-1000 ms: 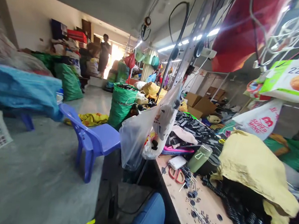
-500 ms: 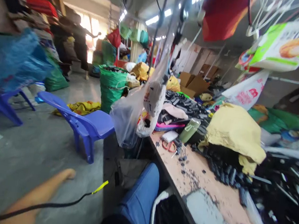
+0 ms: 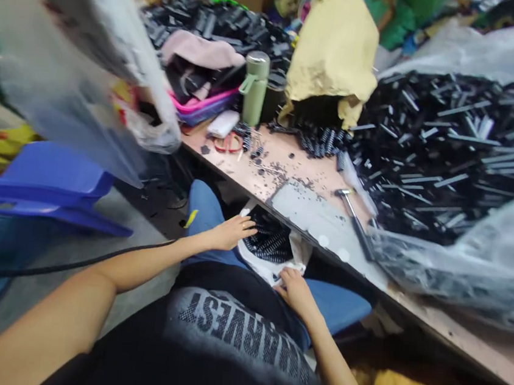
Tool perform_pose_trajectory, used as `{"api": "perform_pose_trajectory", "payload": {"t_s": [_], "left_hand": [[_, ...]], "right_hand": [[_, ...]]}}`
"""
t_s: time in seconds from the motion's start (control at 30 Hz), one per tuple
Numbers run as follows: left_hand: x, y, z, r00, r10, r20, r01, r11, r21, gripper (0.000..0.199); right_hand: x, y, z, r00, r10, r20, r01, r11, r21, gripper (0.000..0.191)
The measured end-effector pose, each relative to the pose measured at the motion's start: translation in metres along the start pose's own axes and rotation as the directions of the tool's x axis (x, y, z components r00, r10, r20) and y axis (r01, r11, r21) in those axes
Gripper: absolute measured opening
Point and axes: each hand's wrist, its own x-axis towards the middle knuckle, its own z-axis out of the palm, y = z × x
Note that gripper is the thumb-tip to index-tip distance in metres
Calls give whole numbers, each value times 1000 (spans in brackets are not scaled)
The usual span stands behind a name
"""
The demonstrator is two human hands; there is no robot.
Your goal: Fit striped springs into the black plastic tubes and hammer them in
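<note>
A white bag (image 3: 256,262) with black ribbed pieces (image 3: 272,243) inside sits between my knees, below the table edge. My left hand (image 3: 233,231) lies at the bag's left rim, fingers stretched toward the opening. At the near right rim, my right hand (image 3: 292,287) has its fingers bent round the white edge. Above them on the table (image 3: 258,183) is a light grey slab (image 3: 310,213), with a hammer (image 3: 355,221) to its right. Small black bits are scattered behind the slab.
Red scissors (image 3: 228,143), a green bottle (image 3: 255,88) and a white box (image 3: 223,124) stand farther back. Black strips (image 3: 453,158) fill a clear plastic bag at right. A blue chair (image 3: 56,177) and hanging plastic bags (image 3: 82,64) are at left.
The view has swung down and to the right, onto my lap. My right hand has left the slab for the bag, and my left hand has come from the left side to its rim.
</note>
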Motion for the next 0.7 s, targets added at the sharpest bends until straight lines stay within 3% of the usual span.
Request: {"api": "perform_pose_trajectory", "payload": {"t_s": [0.07,0.1,0.2,0.3,0.4,0.53,0.63,0.7], "left_hand": [[13,2,13,968,194,157,-210,973,96,50],[16,0,19,941,230,249,-264,958,114,46],[20,-6,32,905,187,382,-264,951,161,21],[24,-3,41,950,134,284,-192,964,187,16],[36,14,51,977,131,169,-161,971,177,20],[49,30,58,956,233,178,-259,955,140,15],[42,21,54,918,314,243,-350,929,121,13],[30,13,48,921,279,270,-322,938,130,13]], "right_hand": [[0,3,3,1000,-11,-15,11,1000,-7,27],[-1,6,2,1000,-13,-13,13,1000,-16,24],[-8,24,-8,998,51,-39,-53,996,-65,19],[-22,46,-20,982,131,-132,-141,988,-68,28],[-22,52,-27,980,177,-92,-181,983,-38,39],[32,21,-16,981,126,-148,-129,992,-5,33],[92,0,-6,986,89,-143,-85,996,34,59],[121,2,-8,978,138,-154,-125,988,94,56]]}}
